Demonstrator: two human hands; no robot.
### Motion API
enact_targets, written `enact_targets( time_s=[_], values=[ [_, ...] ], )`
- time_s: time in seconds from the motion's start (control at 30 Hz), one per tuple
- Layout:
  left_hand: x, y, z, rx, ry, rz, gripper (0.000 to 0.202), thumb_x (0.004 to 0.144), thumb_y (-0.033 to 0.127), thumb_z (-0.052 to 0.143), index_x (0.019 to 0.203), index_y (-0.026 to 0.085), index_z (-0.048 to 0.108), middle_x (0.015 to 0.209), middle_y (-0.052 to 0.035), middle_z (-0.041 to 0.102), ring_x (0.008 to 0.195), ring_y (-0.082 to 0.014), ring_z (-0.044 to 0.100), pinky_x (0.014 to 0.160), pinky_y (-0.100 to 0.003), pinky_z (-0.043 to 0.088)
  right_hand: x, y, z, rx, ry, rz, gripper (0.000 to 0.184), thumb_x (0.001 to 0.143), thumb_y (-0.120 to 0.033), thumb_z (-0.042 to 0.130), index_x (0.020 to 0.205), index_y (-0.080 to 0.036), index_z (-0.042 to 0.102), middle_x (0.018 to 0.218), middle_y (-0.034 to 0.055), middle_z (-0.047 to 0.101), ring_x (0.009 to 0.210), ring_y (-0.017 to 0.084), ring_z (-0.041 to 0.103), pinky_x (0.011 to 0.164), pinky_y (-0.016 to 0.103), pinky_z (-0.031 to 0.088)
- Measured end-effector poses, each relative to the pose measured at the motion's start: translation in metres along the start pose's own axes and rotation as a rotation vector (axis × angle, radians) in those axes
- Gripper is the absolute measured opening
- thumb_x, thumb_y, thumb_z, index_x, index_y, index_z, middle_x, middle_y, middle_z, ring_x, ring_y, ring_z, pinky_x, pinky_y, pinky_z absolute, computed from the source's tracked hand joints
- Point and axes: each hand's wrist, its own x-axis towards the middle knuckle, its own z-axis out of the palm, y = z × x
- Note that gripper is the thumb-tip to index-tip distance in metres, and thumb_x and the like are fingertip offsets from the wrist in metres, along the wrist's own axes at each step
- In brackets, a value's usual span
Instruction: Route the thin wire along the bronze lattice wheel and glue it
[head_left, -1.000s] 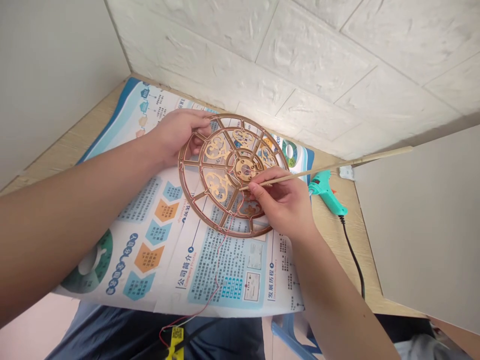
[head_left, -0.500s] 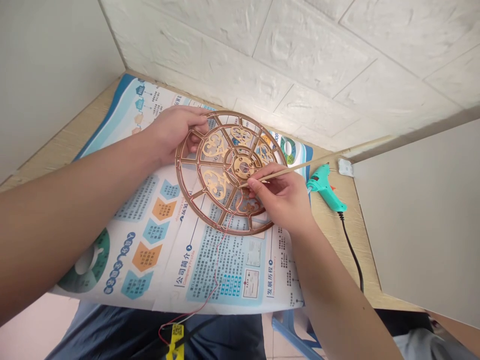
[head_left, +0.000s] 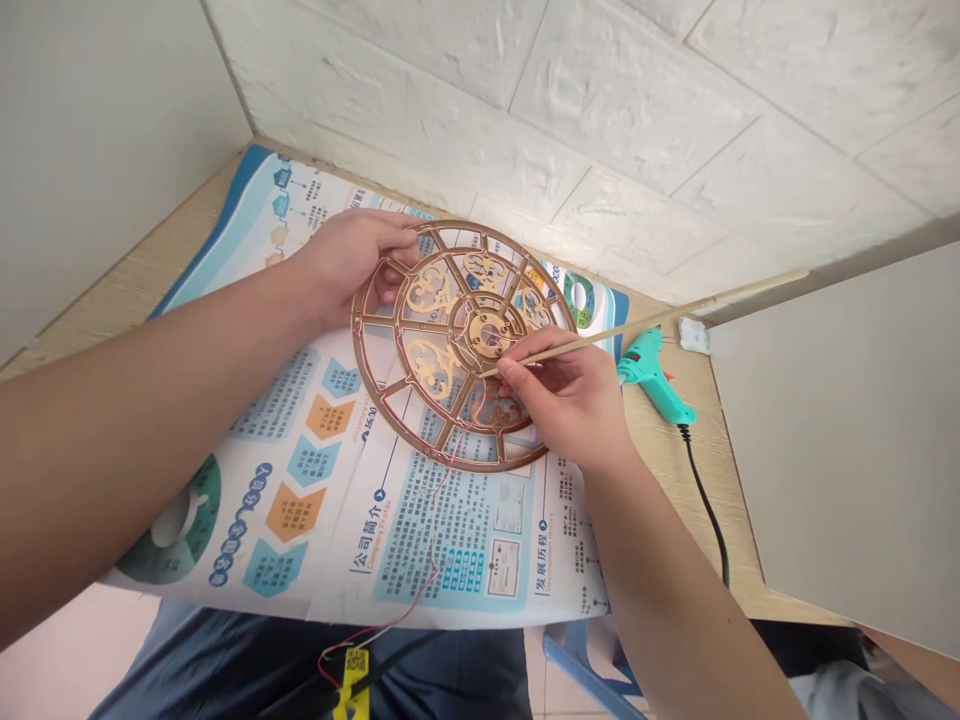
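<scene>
In the head view, the left hand (head_left: 349, 268) curls half-closed around the far-left rim of a copper-toned openwork wheel (head_left: 450, 340), which lies over a printed poster (head_left: 442, 540) on the tabletop (head_left: 660, 470). The right hand (head_left: 570, 405) pinches a thin bamboo skewer (head_left: 645, 322), its tip at the wheel's spokes (a red wire (head_left: 433, 560) trails nearward). A teal glue gun (head_left: 652, 385) sits just beyond the poster's right edge, and a white brick-patterned wall (head_left: 525, 120) closes the far side.
</scene>
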Motion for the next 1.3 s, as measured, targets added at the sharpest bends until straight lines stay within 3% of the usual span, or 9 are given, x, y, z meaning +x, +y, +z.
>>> enact_targets(
  time_s=[0.23, 0.43, 0.63, 1.0, 1.3],
  values=[
    [0.0037, -0.0017, -0.0037, -0.001, -0.026, 0.006, 0.029, 0.092, 0.000, 0.043, 0.068, 0.016, 0.046, 0.057, 0.0017, 0.037, 0.042, -0.0070, 0.033, 0.036, -0.019, 0.025, -0.0016, -0.0004, -0.0008, -0.078, 0.004, -0.050, 0.013, 0.089, -0.028, 0.075, 0.079, -0.022, 0.068, 0.083, 0.0018, 0.066, 0.068, 0.014, 0.063, 0.059, 0.028, 0.056],
    [0.0055, -0.0028, -0.0063, 0.000, -0.052, 0.002, 0.025, 0.090, 0.001, 0.045, 0.069, 0.015, 0.048, 0.058, 0.0019, 0.036, 0.043, -0.0070, 0.032, 0.036, -0.019, 0.027, -0.0013, -0.0027, -0.0007, -0.063, 0.008, -0.036, 0.020, 0.088, -0.037, 0.076, 0.080, -0.022, 0.067, 0.082, 0.0015, 0.065, 0.069, 0.014, 0.063, 0.061, 0.028, 0.058],
    [0.0035, -0.0025, -0.0034, -0.019, -0.006, 0.000, 0.025, 0.091, 0.000, 0.044, 0.070, 0.014, 0.049, 0.058, 0.0019, 0.037, 0.042, -0.0063, 0.033, 0.036, -0.017, 0.026, -0.0015, -0.0024, 0.0000, -0.073, 0.009, -0.046, 0.014, 0.088, -0.030, 0.075, 0.080, -0.022, 0.068, 0.084, 0.0021, 0.067, 0.071, 0.014, 0.064, 0.061, 0.028, 0.057],
    [0.0037, -0.0030, -0.0042, 0.012, -0.029, 0.005, 0.027, 0.089, 0.000, 0.044, 0.067, 0.015, 0.047, 0.056, 0.0018, 0.036, 0.042, -0.0068, 0.032, 0.035, -0.018, 0.028, -0.0012, -0.0005, 0.0006, -0.094, 0.010, -0.031, 0.020, 0.088, -0.037, 0.076, 0.080, -0.022, 0.065, 0.082, 0.0016, 0.065, 0.066, 0.014, 0.062, 0.057, 0.028, 0.056],
    [0.0040, -0.0019, -0.0027, 0.035, 0.004, 0.004, 0.025, 0.087, -0.002, 0.045, 0.071, 0.016, 0.049, 0.057, 0.0021, 0.038, 0.040, -0.0071, 0.034, 0.034, -0.018, 0.028, -0.0025, -0.0009, 0.0009, -0.113, 0.017, -0.046, 0.014, 0.090, -0.030, 0.074, 0.083, -0.022, 0.064, 0.083, 0.0017, 0.065, 0.067, 0.014, 0.064, 0.059, 0.029, 0.057]
  ],
)
